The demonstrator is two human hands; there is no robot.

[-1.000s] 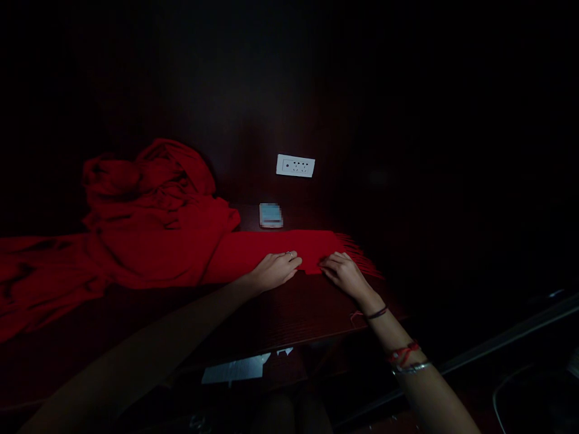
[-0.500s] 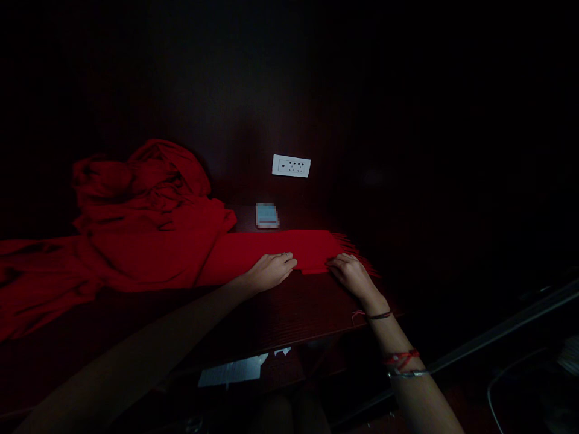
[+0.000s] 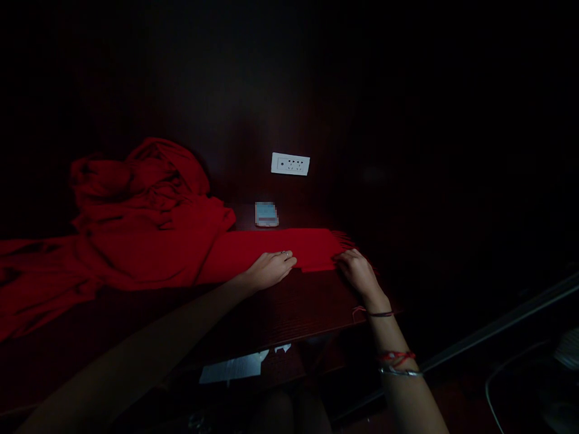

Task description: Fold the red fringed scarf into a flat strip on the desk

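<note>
A red fringed scarf (image 3: pixel 312 247) lies as a flat folded strip along the dark wooden tabletop, its tassels at the right end. To the left the red cloth rises into a loose crumpled heap (image 3: pixel 145 187), and more of it trails off the left edge of the view. My left hand (image 3: pixel 272 269), with a ring on one finger, is closed on the near edge of the strip. At the fringed end my right hand (image 3: pixel 357 270) has its fingers curled together at the near corner, by the tassels; the fingertips are partly hidden and a little blurred.
A white wall socket (image 3: pixel 290 164) is set in the dark panel behind the table. Beneath it lies a small pixelated flat object (image 3: pixel 266 214). White paper (image 3: pixel 230 369) shows below the table's front edge (image 3: pixel 280 341). A pale cable (image 3: pixel 487 386) hangs at the lower right.
My right hand has shifted slightly to the right along the fringed end. My left hand stays at the same spot on the scarf's edge.
</note>
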